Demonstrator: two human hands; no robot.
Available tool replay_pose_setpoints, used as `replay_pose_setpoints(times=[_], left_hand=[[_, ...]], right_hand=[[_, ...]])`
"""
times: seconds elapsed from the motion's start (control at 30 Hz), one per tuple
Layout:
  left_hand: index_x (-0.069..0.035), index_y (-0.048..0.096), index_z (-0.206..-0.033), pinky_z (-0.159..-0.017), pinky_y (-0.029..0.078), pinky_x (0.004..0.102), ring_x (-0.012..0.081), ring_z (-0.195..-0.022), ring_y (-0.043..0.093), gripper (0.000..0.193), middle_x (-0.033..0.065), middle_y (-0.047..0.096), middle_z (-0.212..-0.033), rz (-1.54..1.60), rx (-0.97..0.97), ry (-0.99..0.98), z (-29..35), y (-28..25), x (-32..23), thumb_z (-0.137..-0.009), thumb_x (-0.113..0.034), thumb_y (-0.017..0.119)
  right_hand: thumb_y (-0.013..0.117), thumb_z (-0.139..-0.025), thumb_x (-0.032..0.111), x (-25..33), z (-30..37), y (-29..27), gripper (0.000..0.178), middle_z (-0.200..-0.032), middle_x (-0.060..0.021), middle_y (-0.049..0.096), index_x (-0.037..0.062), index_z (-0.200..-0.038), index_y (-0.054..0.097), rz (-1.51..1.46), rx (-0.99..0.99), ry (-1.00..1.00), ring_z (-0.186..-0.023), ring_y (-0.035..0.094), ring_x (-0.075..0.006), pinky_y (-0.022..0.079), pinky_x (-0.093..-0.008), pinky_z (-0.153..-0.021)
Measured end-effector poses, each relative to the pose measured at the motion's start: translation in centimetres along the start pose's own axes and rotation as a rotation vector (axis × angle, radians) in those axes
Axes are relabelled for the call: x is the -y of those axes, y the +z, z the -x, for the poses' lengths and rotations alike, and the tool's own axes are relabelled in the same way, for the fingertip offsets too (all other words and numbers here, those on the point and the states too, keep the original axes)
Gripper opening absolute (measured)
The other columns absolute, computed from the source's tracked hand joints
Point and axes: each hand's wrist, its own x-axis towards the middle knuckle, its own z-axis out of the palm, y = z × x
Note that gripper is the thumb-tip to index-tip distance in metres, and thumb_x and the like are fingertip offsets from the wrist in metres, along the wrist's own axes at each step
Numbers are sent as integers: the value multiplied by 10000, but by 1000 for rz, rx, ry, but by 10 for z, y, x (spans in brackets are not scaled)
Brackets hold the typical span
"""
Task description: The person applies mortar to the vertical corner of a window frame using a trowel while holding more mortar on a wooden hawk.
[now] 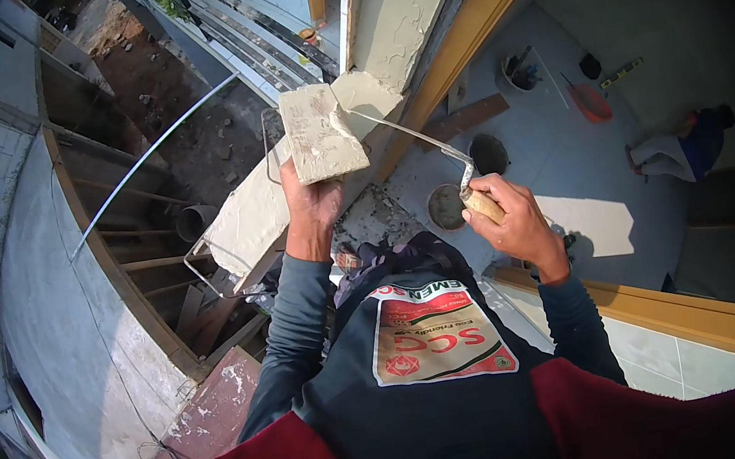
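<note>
My left hand (313, 204) grips a flat rectangular plastering float (317, 125) from beneath, its upper face smeared with pale mortar. In my right hand (520, 221) is a trowel (483, 203), held by its wooden handle. Its thin blade, seen nearly edge-on, reaches left to the float's right edge, where a lump of mortar (341, 123) clings. Behind and below the float runs a narrow ledge (247, 216) coated in pale plaster. Bent metal rod clamps (204, 258) straddle this ledge. The ledge meets a roughly plastered wall strip (404, 16) at the far end.
An orange-yellow frame (490, 32) borders the room on the right. Inside are a dark bucket (489, 155), a mortar bucket (446, 207), a red basin (590, 103), a spirit level (622, 71) and a crouching person (700, 144). A pale pipe (155, 150) arcs over lower ground left.
</note>
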Motion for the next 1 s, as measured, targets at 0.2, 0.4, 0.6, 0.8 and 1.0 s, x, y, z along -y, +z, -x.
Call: replay_pose_setpoints(times=[0.2,0.4,0.6,0.8,1.0], left_hand=[[44,524,-1278,-957,537,422,273,-1097,638,360,162,622,-1229,108,68,-45,-18,-6,13,-1004,-163,416],[31,519,-1291,-956,533,421,267,-1091,642,367,157,625,-1226,76,66,-88,-1,-4,18,-1008,-171,402],[28,486,-1334,-923,552,427,282,-1059,661,399,168,630,-1210,104,94,-146,30,-10,5,-1008,-184,396],[46,493,-1319,-895,570,425,288,-1043,671,404,180,636,-1195,55,82,-77,45,-26,-8,-997,-178,398],[2,465,-1360,-891,573,417,270,-1048,669,401,164,628,-1210,74,75,-77,51,-28,-6,-1012,-182,387]], right_hand=[[738,-776,73,3,8,-19,325,-970,-172,660,-21,-1063,615,149,57,-118,-838,671,-372,536,-420,-709],[716,-795,78,-22,-21,15,285,-983,-192,654,-22,-1043,616,116,-32,-81,-812,650,-397,530,-431,-702],[717,-812,127,-43,-73,63,328,-948,-267,655,-64,-1057,610,95,-168,83,-858,653,-433,520,-421,-745],[712,-828,155,-33,-89,49,314,-889,-273,666,-71,-1025,621,57,-117,207,-834,674,-420,516,-407,-739],[708,-833,176,-16,-95,33,329,-867,-269,669,-71,-1039,637,45,39,343,-814,676,-395,508,-404,-736]])
